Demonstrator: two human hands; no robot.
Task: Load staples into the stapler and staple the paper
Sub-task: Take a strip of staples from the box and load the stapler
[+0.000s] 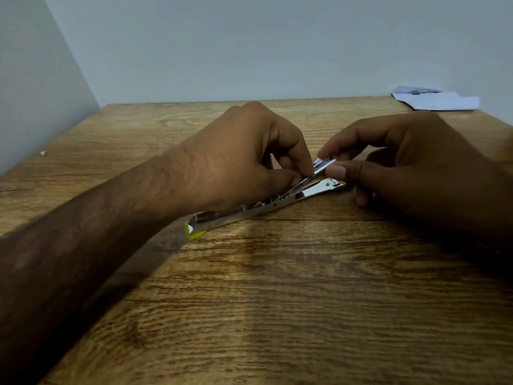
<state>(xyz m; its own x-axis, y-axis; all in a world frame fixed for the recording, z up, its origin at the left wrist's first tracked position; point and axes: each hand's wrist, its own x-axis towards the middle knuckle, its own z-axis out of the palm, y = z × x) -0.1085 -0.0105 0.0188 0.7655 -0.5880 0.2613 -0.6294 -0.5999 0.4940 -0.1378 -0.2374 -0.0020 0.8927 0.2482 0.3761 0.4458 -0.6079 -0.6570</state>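
A metal stapler [244,211] with yellow trim lies opened flat on the wooden table [277,301], running from lower left to upper right. Its magazine arm [323,165] is lifted a little above the base at the right end. My left hand [244,162] pinches the magazine near its middle with thumb and forefinger. My right hand [410,162] pinches the raised tip of the magazine between thumb and forefinger. Whether a strip of staples sits under the fingers I cannot tell. White paper [435,100] lies at the far right of the table by the wall.
Grey walls close the table at the back and the left. A small pale speck [43,153] lies near the left wall. Bare wood stretches from the stapler to the near edge.
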